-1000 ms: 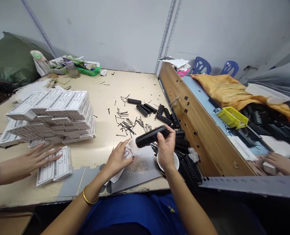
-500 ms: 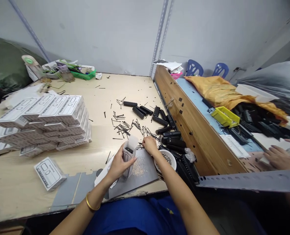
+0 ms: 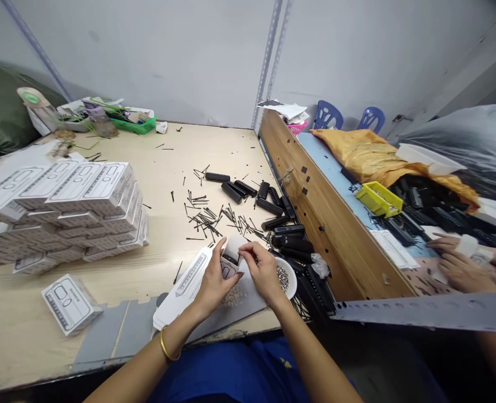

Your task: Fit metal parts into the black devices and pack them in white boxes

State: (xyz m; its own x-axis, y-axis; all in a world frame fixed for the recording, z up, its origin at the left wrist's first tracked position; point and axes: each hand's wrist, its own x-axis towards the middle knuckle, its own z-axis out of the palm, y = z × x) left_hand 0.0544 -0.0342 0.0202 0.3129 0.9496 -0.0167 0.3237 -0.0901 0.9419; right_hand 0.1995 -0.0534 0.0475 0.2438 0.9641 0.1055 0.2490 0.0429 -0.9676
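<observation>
One view is given: a head-worn camera is set close above the near edge of the wooden table (image 3: 159, 184) and is faced forward and down across it, toward the wall (image 3: 180, 56) beyond its far edge.

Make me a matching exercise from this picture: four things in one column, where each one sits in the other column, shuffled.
Things
1. small white box
2. yellow tray
3. green basket
4. white bowl

Places
A. far end of the table, by the wall
B. gripped in the left hand, with the right hand at its open top
C. beyond the wooden divider, on the neighbouring bench
D. near edge of the table, just right of the right hand

Pairs: 1-B, 2-C, 3-A, 4-D
</observation>
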